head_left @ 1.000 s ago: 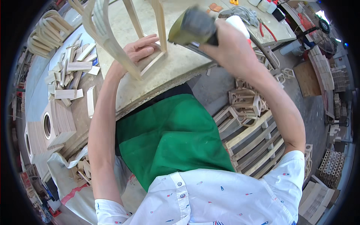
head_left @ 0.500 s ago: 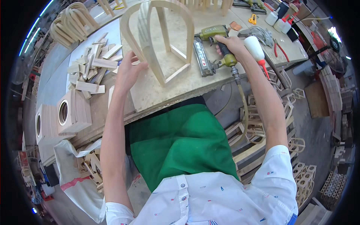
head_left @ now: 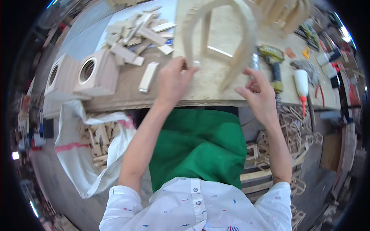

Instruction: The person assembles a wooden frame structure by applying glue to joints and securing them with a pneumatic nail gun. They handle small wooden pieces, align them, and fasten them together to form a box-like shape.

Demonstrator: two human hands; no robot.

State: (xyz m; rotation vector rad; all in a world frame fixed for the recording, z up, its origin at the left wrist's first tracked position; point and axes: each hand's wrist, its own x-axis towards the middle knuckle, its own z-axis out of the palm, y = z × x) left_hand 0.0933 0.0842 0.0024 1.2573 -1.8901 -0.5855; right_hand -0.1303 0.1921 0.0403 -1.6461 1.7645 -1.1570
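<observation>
An arched wooden frame (head_left: 249,32) stands on the workbench in front of me, smeared by motion. My left hand (head_left: 173,81) has its fingers and thumb closed around the foot of the frame's left leg. Just right of the frame's near leg, my right hand (head_left: 260,94) is empty, its fingers curved and the thumb apart. Beyond that hand a green nail gun (head_left: 271,53) with a black grip lies on the bench, its magazine partly hidden behind the frame. A short pale wood block (head_left: 148,77) lies left of my left hand.
Loose wood slats (head_left: 150,35) are heaped at the back left. Stacked square boards with round holes (head_left: 101,75) stand at the left edge, above a white sack (head_left: 73,165) of offcuts. A white glue bottle (head_left: 301,81) lies at right; more arched frames (head_left: 287,15) stand behind.
My right hand has let go of the nail gun, which now lies on the bench, and moved left to the frame. My left hand has closed on the frame's leg. The view has shifted leftward.
</observation>
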